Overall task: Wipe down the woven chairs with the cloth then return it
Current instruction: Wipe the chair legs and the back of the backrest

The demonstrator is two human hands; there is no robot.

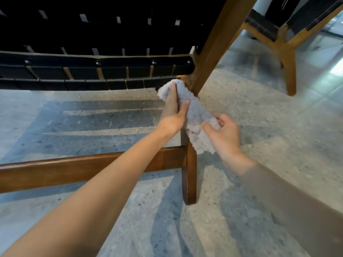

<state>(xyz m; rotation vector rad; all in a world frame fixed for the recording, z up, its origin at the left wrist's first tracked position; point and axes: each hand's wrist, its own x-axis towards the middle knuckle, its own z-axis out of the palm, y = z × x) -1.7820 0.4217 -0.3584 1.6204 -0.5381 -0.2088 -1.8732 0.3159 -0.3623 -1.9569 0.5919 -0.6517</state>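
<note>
At chair leg (204, 58), cloth (194, 115) held btwn left hand (172, 115) & right hand (224, 134).

A woven chair (96, 71) runs out of frame at the top and left; a second chair (286, 51), far right, is cropped by the top and right edges. The cloth (196, 115) hides part of the near chair's leg (191, 182). The right forearm (289, 197) is blurred.
</note>
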